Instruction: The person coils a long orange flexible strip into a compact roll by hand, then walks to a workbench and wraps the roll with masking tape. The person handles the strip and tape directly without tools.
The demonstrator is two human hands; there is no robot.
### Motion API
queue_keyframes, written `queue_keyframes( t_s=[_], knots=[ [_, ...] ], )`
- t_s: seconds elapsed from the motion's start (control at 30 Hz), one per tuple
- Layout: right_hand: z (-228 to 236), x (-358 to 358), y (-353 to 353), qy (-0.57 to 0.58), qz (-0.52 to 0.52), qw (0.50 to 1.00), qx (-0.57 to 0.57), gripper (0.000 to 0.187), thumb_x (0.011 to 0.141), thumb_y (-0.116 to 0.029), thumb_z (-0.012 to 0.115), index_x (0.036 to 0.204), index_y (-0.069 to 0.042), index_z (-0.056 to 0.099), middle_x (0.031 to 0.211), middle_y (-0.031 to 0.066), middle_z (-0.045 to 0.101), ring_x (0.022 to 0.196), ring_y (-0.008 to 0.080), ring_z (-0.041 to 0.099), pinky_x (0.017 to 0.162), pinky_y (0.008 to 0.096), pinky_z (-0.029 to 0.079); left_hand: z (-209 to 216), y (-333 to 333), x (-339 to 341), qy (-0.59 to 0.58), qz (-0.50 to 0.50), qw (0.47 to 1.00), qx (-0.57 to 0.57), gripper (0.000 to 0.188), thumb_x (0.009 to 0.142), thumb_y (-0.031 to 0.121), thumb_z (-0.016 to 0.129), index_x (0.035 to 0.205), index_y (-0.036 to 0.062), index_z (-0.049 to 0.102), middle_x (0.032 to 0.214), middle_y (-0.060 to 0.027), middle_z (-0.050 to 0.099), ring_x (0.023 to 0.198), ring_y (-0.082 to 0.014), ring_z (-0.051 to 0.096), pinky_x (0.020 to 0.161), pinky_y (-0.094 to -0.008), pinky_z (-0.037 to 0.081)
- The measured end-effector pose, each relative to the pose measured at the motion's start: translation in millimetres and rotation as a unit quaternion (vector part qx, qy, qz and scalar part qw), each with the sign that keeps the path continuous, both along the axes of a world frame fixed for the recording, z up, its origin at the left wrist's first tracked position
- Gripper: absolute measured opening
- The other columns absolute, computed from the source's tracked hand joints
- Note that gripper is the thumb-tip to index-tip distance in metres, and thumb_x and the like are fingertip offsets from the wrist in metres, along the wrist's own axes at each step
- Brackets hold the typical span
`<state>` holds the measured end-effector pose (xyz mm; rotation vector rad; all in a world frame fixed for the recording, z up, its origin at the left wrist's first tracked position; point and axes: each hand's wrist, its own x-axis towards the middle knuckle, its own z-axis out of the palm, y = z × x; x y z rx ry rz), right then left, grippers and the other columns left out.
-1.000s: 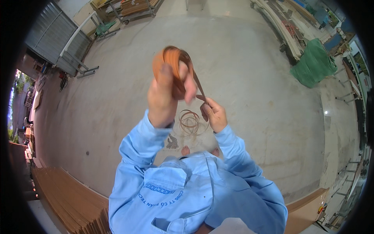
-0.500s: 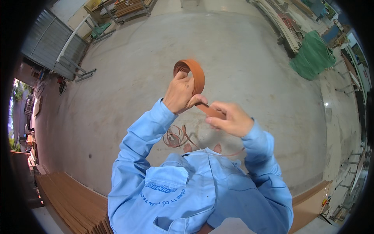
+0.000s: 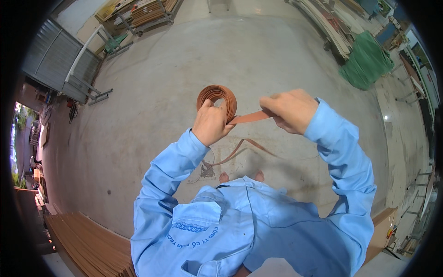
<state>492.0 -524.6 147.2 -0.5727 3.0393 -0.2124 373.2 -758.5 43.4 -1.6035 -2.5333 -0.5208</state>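
Observation:
A roll of orange-brown edge banding (image 3: pixel 218 91) is in my left hand (image 3: pixel 210 122), whose fingers reach into the open middle while the thumb presses at the lower edge. From the roll's lower right side a flat strip (image 3: pixel 253 117) runs taut to my right hand (image 3: pixel 291 111). The right fingers are closed on that strip, at a level a little above the left hand. Below my hands a loose length of the same banding (image 3: pixel 240 147) bends in an arch and trails down to the floor near my bare feet.
Concrete floor (image 3: pixel 152 101) spreads all around. Stacked brown boards (image 3: pixel 87 240) lie at the lower left, with another brown panel (image 3: pixel 379 231) at the lower right. Far off are a loaded cart (image 3: pixel 152 16), a metal frame (image 3: pixel 87 69), long strips (image 3: pixel 323 23) and a green cover (image 3: pixel 367 60).
My right hand has moved right and up, drawing the strip out straighter. The roll has tilted to show its coiled face and sits slightly lower. The loose banding below has shifted.

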Motion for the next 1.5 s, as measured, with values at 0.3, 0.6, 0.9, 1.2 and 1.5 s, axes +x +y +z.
queue_keyframes(
  t_s=[0.3,0.6,0.9,1.2,1.5],
  knots=[
    [-35.3,2.5,1.1,0.222,-0.001,0.974,0.035,0.02,0.088,-0.026,0.072,0.099,-0.01,0.067,0.082,0.0078,0.071,0.086,0.0279,0.067,0.065,0.0453,0.05,-4.2,-1.7,-21.9,-0.023,0.058,0.996,-0.067,0.041,0.081,0.035,0.081,0.095,-0.0007,0.065,0.081,-0.0197,0.068,0.09,-0.0398,0.059,0.086,-0.048,0.048],
    [-55.4,-57.0,56.9,-0.26,0.097,0.912,-0.302,0.026,0.091,-0.03,0.073,0.101,-0.006,0.075,0.095,0.0052,0.075,0.094,0.0219,0.067,0.084,0.0381,0.05,24.3,1.3,39.8,-0.109,-0.196,0.966,-0.127,0.063,0.084,0.058,0.074,0.104,-0.0016,0.064,0.083,-0.019,0.064,0.087,-0.0362,0.054,0.081,-0.0466,0.048],
    [-159.5,-69.2,16.0,-0.278,0.157,0.651,-0.688,0.039,0.094,-0.037,0.074,0.105,0.001,0.074,0.103,0.0061,0.073,0.091,0.0142,0.067,0.08,0.0306,0.053,49.5,-17.3,33.7,-0.696,-0.256,0.671,-0.003,0.054,0.087,0.044,0.08,0.108,0.0001,0.057,0.077,-0.0022,0.051,0.072,-0.0172,0.051,0.065,-0.032,0.045],
    [-185.3,-28.5,3.0,-0.084,0.009,0.696,-0.713,0.047,0.096,-0.041,0.07,0.119,0.001,0.069,0.106,0.0058,0.074,0.085,0.0099,0.061,0.076,0.0254,0.051,71.6,-38.4,27.4,-0.719,-0.248,0.64,0.105,0.05,0.089,0.042,0.079,0.105,0.0018,0.052,0.084,-0.0025,0.05,0.056,-0.0094,0.047,0.051,-0.0265,0.039],
    [-176.9,-17.2,-83.7,0.0,-0.092,0.629,-0.772,0.045,0.107,-0.04,0.053,0.119,0.0,0.067,0.084,0.0034,0.067,0.073,0.0107,0.059,0.068,0.0257,0.049,79.1,-2.7,44.5,-0.638,-0.154,0.679,0.328,0.052,0.093,0.055,0.067,0.094,0.007,0.048,0.075,-0.0049,0.056,0.058,-0.0121,0.053,0.053,-0.0259,0.042]
  ],
)
